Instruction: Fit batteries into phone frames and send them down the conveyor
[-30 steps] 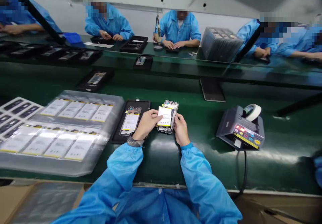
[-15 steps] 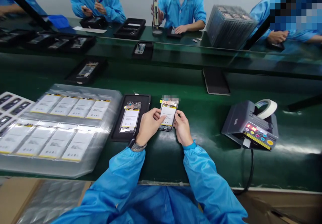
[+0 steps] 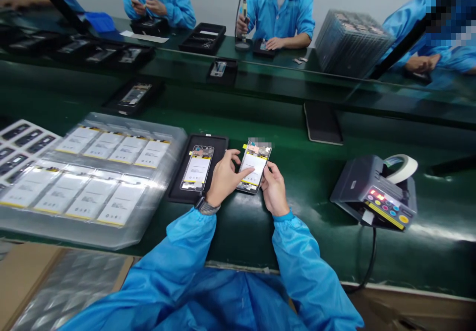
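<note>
A phone frame [image 3: 255,165] with a white battery set in it lies tilted on the green bench in front of me. My left hand [image 3: 224,176] rests at its left side, with a finger pressing on the battery's lower part. My right hand [image 3: 274,188] grips the frame's lower right edge. Just left of my hands, a black tray [image 3: 215,143] holds a second phone frame [image 3: 197,167] with a white battery in it.
A clear plastic tray [image 3: 165,169] of several white batteries lies to the left. A grey tape dispenser [image 3: 374,192] with a white tape roll stands at the right. Black trays ride the green belt [image 3: 260,115] beyond. People in blue coats work at the far side.
The battery, held above the frame a second ago, now lies flat in it. My left hand has shifted from holding the battery to pressing on it. The camera has tilted down slightly.
</note>
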`<state>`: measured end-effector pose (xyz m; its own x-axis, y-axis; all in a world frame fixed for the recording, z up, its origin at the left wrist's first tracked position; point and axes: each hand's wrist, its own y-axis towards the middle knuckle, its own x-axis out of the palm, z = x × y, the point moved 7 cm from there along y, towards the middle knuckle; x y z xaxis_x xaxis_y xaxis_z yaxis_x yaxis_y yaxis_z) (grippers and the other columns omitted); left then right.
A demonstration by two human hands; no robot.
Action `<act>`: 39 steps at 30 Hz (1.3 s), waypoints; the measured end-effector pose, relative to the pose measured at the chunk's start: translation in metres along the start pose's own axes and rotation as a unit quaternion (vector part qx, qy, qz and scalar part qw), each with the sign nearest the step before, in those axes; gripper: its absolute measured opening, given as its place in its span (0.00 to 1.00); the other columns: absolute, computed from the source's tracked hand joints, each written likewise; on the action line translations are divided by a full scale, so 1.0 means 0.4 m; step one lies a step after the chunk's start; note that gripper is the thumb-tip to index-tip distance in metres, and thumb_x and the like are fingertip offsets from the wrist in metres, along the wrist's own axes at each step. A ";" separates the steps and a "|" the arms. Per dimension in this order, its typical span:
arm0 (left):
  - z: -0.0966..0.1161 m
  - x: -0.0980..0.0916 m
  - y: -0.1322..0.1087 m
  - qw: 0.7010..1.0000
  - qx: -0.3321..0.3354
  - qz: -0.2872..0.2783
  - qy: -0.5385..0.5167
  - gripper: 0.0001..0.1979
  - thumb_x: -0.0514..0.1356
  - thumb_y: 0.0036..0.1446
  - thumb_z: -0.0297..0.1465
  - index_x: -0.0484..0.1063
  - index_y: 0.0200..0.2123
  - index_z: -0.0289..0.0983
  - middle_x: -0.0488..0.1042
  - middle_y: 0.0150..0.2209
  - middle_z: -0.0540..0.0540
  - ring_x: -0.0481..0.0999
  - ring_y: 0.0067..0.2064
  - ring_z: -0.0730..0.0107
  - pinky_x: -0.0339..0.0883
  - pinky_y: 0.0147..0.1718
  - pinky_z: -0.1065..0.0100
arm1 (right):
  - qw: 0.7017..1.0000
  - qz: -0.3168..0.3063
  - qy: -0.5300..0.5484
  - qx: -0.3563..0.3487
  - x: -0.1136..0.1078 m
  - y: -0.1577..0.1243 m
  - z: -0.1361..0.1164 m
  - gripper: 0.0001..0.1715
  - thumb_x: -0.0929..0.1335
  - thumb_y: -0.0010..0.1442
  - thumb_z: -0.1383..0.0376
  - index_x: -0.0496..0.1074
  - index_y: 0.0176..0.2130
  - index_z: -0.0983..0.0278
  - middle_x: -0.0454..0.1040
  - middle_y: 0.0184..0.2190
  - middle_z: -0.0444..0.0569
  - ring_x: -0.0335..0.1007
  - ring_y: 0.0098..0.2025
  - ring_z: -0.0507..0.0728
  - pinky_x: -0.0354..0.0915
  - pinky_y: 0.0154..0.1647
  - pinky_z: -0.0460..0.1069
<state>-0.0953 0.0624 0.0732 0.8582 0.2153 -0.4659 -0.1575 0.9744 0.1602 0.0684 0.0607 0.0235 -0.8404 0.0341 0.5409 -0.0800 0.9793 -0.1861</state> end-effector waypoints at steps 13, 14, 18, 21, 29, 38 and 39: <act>-0.038 0.078 -0.020 0.955 -0.120 -0.082 -0.260 0.23 0.70 0.52 0.49 0.74 0.39 0.36 0.80 0.37 0.45 0.79 0.38 0.61 0.73 0.34 0.66 | 0.996 -0.027 -0.066 -0.044 0.025 -0.026 -0.008 0.27 0.81 0.52 0.51 0.70 0.42 0.59 0.82 0.37 0.48 0.81 0.40 0.63 0.78 0.41 0.57; -0.042 0.078 -0.022 0.954 -0.128 -0.075 -0.259 0.23 0.69 0.53 0.50 0.74 0.39 0.36 0.79 0.36 0.45 0.78 0.37 0.62 0.72 0.33 0.67 | 0.995 -0.023 -0.077 -0.052 0.026 -0.028 -0.008 0.26 0.81 0.53 0.51 0.70 0.41 0.59 0.82 0.37 0.48 0.80 0.40 0.62 0.78 0.42 0.56; -0.036 0.079 -0.034 0.956 -0.117 -0.062 -0.261 0.24 0.66 0.57 0.51 0.73 0.41 0.36 0.79 0.37 0.45 0.77 0.37 0.63 0.72 0.35 0.67 | 0.985 -0.014 -0.147 -0.088 0.024 -0.030 -0.023 0.21 0.78 0.58 0.51 0.71 0.38 0.60 0.80 0.37 0.47 0.79 0.39 0.59 0.76 0.42 0.53; -0.021 0.087 -0.049 0.956 -0.102 -0.076 -0.264 0.23 0.66 0.59 0.49 0.72 0.45 0.36 0.79 0.40 0.43 0.78 0.39 0.63 0.72 0.36 0.67 | 0.981 -0.018 -0.170 -0.093 0.022 -0.031 -0.039 0.21 0.77 0.61 0.50 0.71 0.43 0.59 0.81 0.36 0.47 0.79 0.36 0.59 0.76 0.39 0.52; -0.006 0.088 -0.060 0.957 -0.109 -0.079 -0.257 0.22 0.67 0.57 0.48 0.74 0.42 0.34 0.77 0.35 0.46 0.76 0.35 0.66 0.70 0.32 0.69 | 0.978 -0.060 -0.177 -0.091 0.035 -0.048 -0.053 0.23 0.75 0.64 0.50 0.69 0.51 0.59 0.82 0.40 0.47 0.81 0.36 0.59 0.76 0.35 0.50; -0.005 0.082 -0.055 0.956 -0.110 -0.070 -0.264 0.23 0.68 0.55 0.49 0.76 0.38 0.33 0.77 0.32 0.46 0.74 0.32 0.67 0.68 0.29 0.70 | 0.979 -0.053 -0.176 -0.083 0.031 -0.047 -0.051 0.24 0.76 0.63 0.48 0.68 0.47 0.59 0.81 0.35 0.45 0.78 0.30 0.57 0.75 0.31 0.50; -0.004 0.081 -0.054 0.955 -0.112 -0.070 -0.264 0.23 0.68 0.55 0.49 0.76 0.38 0.33 0.77 0.32 0.46 0.74 0.32 0.67 0.68 0.29 0.70 | 0.979 -0.054 -0.176 -0.082 0.030 -0.047 -0.050 0.24 0.76 0.62 0.48 0.68 0.47 0.59 0.81 0.35 0.45 0.78 0.30 0.57 0.74 0.31 0.50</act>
<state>-0.0648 0.0482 0.0531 0.9960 0.0769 0.0446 -0.0727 0.9934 -0.0889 0.0704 0.0467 0.0499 -0.9669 -0.1143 0.2282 -0.1160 0.9932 0.0062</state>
